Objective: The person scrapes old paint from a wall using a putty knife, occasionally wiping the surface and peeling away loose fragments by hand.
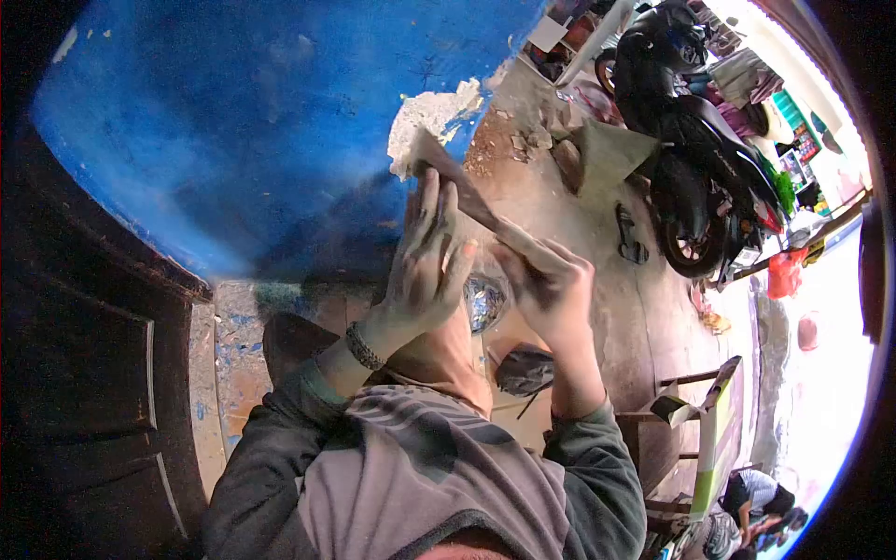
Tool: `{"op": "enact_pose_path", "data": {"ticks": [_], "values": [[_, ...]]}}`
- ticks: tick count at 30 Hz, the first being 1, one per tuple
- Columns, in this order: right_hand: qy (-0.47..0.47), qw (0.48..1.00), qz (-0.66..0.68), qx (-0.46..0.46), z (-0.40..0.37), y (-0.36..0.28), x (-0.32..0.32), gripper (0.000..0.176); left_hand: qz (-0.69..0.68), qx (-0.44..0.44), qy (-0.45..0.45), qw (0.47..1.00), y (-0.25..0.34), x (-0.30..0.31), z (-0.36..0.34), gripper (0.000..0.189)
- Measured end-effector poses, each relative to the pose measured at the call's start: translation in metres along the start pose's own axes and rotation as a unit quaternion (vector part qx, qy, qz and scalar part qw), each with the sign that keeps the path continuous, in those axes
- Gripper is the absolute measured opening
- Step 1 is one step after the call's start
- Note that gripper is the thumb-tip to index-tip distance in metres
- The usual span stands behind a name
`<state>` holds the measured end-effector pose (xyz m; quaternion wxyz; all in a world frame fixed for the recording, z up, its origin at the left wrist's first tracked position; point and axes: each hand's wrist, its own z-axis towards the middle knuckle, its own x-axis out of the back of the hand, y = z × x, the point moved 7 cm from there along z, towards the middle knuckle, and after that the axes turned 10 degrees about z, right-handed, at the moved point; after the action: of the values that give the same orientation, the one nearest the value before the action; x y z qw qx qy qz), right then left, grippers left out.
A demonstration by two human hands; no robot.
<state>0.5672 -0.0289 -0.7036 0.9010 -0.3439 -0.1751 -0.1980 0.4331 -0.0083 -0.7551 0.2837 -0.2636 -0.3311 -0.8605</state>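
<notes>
My right hand (551, 285) is closed around the narrow end of a flat-bladed scraper (462, 187), dull grey-brown and wider toward its far end. The blade's tip lies over a bare whitish patch (415, 121) where paint has come off the blue wall (233, 121). My left hand (425, 266), a dark bracelet at its wrist, has its fingers stretched out. Its fingertips are right at the blade's lower edge, close to the wall. Between and below my hands, a clear container (485, 303) shows blue and white flakes.
A dark panelled door (84, 373) stands at the left. Paint flakes litter the floor strip (229, 359) beside it. To the right are rubble (567, 163), a sandal (632, 235), a black motorcycle (686, 177) and a wooden frame (714, 439). People (761, 499) sit at the lower right.
</notes>
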Motion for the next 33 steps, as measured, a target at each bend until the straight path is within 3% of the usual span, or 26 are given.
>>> {"op": "enact_pose_path", "data": {"ticks": [5, 8, 11, 13, 15, 18, 20, 23, 26, 27, 28, 29, 33], "values": [[-0.062, 0.996, -0.06, -0.019, 0.003, 0.017, -0.032, 0.033, -0.072, 0.075, 0.091, 0.99, -0.015, -0.009, 0.0, 0.065], [-0.044, 0.998, -0.039, -0.029, -0.007, 0.007, -0.011, 0.033, -0.023, 0.022, 0.003, 0.999, -0.002, 0.0, -0.005, 0.064], [-0.08, 0.989, -0.119, -0.026, -0.001, 0.0, -0.022, 0.031, -0.022, 0.024, -0.002, 0.999, 0.001, -0.002, -0.006, 0.064], [-0.091, 0.988, -0.115, -0.044, -0.01, 0.002, -0.028, 0.03, -0.026, 0.043, 0.031, 0.998, -0.004, -0.007, -0.008, 0.064], [-0.094, 0.988, -0.11, -0.053, -0.014, 0.007, -0.024, 0.03, -0.042, 0.058, 0.001, 0.997, -0.008, -0.01, -0.011, 0.064], [-0.029, 0.998, -0.056, -0.019, -0.013, 0.01, -0.005, 0.031, -0.062, 0.032, 0.012, 0.997, -0.008, -0.015, -0.014, 0.064], [-0.05, 0.996, -0.074, -0.026, -0.009, 0.018, -0.026, 0.03, -0.055, 0.018, -0.008, 0.998, -0.003, -0.019, -0.022, 0.063], [-0.085, 0.993, -0.082, -0.022, -0.015, 0.021, -0.029, 0.027, -0.143, 0.069, 0.042, 0.986, -0.014, -0.018, -0.018, 0.059], [-0.013, 0.999, -0.034, -0.003, -0.02, 0.021, -0.009, 0.032, -0.107, 0.048, 0.024, 0.993, -0.008, -0.018, -0.021, 0.058], [-0.014, 0.999, -0.033, 0.0, -0.014, 0.021, -0.016, 0.032, -0.1, 0.033, 0.028, 0.994, -0.006, -0.018, -0.021, 0.058], [-0.044, 0.997, -0.062, -0.002, -0.011, 0.019, -0.031, 0.032, -0.016, 0.034, -0.037, 0.999, -0.001, -0.008, -0.016, 0.063], [-0.073, 0.993, -0.09, -0.007, -0.013, 0.017, -0.041, 0.033, -0.092, 0.091, -0.002, 0.992, -0.011, -0.01, -0.019, 0.066], [-0.064, 0.996, -0.05, -0.034, -0.026, 0.026, -0.038, 0.033, -0.054, 0.063, -0.034, 0.996, -0.015, -0.012, -0.032, 0.068]]}}
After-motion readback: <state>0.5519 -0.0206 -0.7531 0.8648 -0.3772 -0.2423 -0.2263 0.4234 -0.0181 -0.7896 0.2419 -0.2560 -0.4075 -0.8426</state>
